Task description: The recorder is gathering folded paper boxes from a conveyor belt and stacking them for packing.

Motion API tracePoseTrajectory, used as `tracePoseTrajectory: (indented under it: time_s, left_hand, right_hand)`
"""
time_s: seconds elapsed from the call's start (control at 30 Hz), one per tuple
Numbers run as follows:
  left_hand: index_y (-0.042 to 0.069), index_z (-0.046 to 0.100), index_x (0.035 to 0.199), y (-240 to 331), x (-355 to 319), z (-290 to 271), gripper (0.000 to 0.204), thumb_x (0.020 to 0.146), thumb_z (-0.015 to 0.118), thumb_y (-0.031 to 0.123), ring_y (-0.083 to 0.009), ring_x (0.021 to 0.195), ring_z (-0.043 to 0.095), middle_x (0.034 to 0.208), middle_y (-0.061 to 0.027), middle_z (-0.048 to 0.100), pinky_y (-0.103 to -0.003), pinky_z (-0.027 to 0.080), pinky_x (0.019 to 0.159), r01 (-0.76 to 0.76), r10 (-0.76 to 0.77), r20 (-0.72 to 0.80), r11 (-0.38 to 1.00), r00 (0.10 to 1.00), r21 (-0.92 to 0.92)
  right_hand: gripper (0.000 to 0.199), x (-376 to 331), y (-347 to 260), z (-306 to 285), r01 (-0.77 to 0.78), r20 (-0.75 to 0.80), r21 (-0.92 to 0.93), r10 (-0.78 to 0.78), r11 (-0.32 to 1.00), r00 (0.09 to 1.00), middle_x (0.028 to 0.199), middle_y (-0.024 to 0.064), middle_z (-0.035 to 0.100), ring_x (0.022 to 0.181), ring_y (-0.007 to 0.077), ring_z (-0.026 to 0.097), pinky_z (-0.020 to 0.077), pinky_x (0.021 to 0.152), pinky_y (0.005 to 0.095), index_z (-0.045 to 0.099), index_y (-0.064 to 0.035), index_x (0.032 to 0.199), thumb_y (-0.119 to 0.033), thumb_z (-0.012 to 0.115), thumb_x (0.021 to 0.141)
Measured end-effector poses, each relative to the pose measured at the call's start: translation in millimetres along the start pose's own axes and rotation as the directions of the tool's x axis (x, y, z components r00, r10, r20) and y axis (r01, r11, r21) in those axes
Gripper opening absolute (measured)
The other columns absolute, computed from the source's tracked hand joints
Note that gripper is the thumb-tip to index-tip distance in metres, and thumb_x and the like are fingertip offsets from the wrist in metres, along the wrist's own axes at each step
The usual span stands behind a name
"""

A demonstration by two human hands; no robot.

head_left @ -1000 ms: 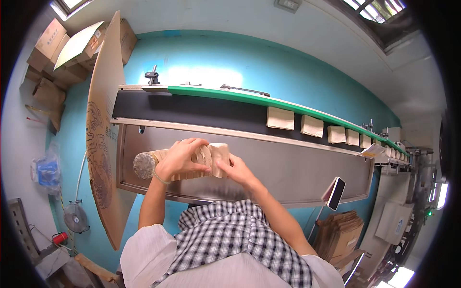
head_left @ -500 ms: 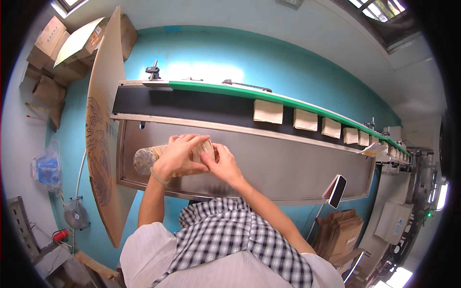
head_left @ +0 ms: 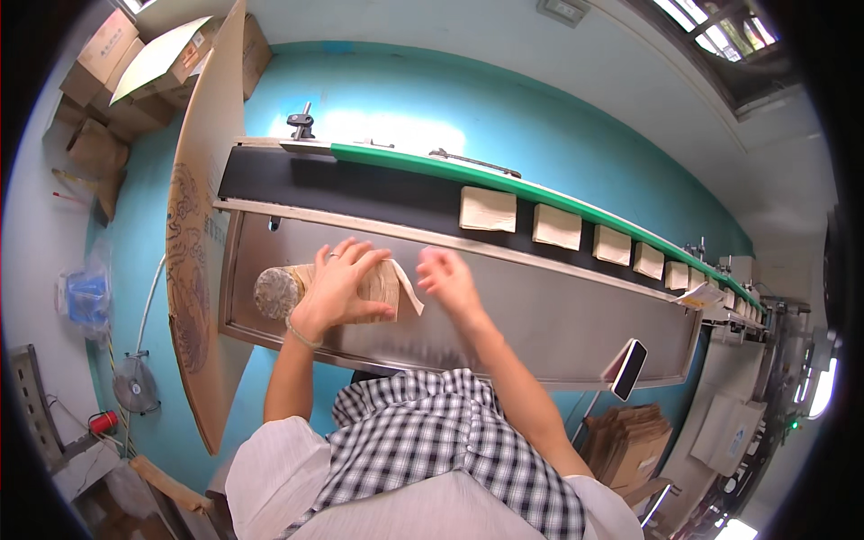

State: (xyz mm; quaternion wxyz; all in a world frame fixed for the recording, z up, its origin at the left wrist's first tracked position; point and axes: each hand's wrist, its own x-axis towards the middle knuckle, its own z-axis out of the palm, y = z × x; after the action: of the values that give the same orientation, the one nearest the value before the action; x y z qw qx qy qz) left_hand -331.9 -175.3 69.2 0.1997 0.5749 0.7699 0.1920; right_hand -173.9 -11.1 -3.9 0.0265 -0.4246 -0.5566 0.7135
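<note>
A row of folded cream paper sheets (head_left: 382, 290) lies on its side on the metal tray (head_left: 540, 315), left of centre. My left hand (head_left: 337, 286) is closed over it, fingers across the far side and thumb along the near side. At the row's right end, one flap (head_left: 409, 288) leans away from the rest. Against its left end is a rounded grey, speckled lump (head_left: 277, 293), its make unclear. Just right of the flap, my right hand (head_left: 450, 281) is raised, apart from the paper. Its loosely bent fingers are a little blurred, with nothing visible in them.
Behind the tray, a black conveyor belt (head_left: 360, 193) with a green rail (head_left: 405, 168) carries several cream paper stacks (head_left: 488, 210). A tall cardboard sheet (head_left: 202, 243) stands at the left. A phone (head_left: 629, 369) is mounted at the tray's right front; flattened cartons (head_left: 625, 445) stand below.
My right hand has let go of the row's right end and drawn away to the right. The end flap now leans out. The stacks on the belt have shifted left.
</note>
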Motion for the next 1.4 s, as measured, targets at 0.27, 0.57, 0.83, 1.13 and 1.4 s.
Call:
tracePoseTrajectory:
  time_s: [0.27,0.57,0.83,1.13,1.4]
  left_hand:
    - [0.009,0.062,0.117,39.2,-68.3,29.4,0.041,0.081,0.079,0.019,-0.03,0.114,0.053,0.118,-0.0113,0.057,-0.045,0.039,0.095,0.446,-0.473,-0.52,0.875,0.711,-0.186]
    - [-0.002,0.053,0.114,37.6,-91.1,70.6,0.047,0.083,0.08,0.02,-0.0362,0.107,0.053,0.114,-0.0174,0.055,-0.043,0.043,0.095,0.379,-0.705,-0.611,0.709,0.361,-0.595]
    - [0.007,0.045,0.142,65.8,-41.1,61.4,0.102,0.065,0.084,0.061,-0.0407,0.125,0.047,0.142,-0.0282,0.045,-0.055,0.036,0.1,0.501,-0.443,-0.576,0.863,0.687,-0.066]
    - [0.02,0.043,0.147,61.6,-11.4,64.0,0.092,0.069,0.082,0.049,-0.0418,0.134,0.038,0.151,-0.0324,0.031,-0.056,0.027,0.105,0.458,-0.414,-0.486,0.888,0.77,-0.03]
    - [0.018,0.046,0.145,57.3,1.1,77.2,0.087,0.073,0.081,0.051,-0.0454,0.133,0.04,0.153,-0.0305,0.03,-0.058,0.034,0.102,0.388,-0.44,-0.447,0.898,0.779,-0.207]
  right_hand:
    - [0.055,-18.6,14.5,52.7,0.332,-0.015,-0.28,-0.35,0.901,0.937,0.115,0.0188,0.06,0.103,0.0286,0.063,0.0502,0.09,0.0379,0.056,0.0019,0.13,-0.041,0.064,0.096]
    - [0.031,-44.5,-12.2,25.6,-0.038,0.263,0.028,0.03,0.999,0.964,0.095,-0.0026,0.062,0.086,0.0036,0.054,0.0451,0.075,0.022,0.065,-0.0044,0.11,-0.033,0.058,0.102]
    - [0.033,-31.8,19.4,-6.9,0.054,0.11,0.008,-0.055,0.998,0.992,0.096,0.0008,0.067,0.085,0.0061,0.059,0.0501,0.073,0.0258,0.063,-0.0023,0.12,-0.03,0.06,0.101]
    - [0.035,-5.1,11.0,-49.9,0.144,-0.051,0.022,-0.143,0.989,0.988,0.104,0.01,0.069,0.088,0.0153,0.068,0.0557,0.077,0.0278,0.058,0.0059,0.118,-0.018,0.065,0.093]
    - [0.039,-20.1,18.6,-5.7,0.298,-0.218,-0.212,-0.342,0.931,0.914,0.089,0.0044,0.066,0.082,0.0136,0.065,0.0525,0.072,0.0259,0.061,-0.0026,0.104,-0.041,0.061,0.1]
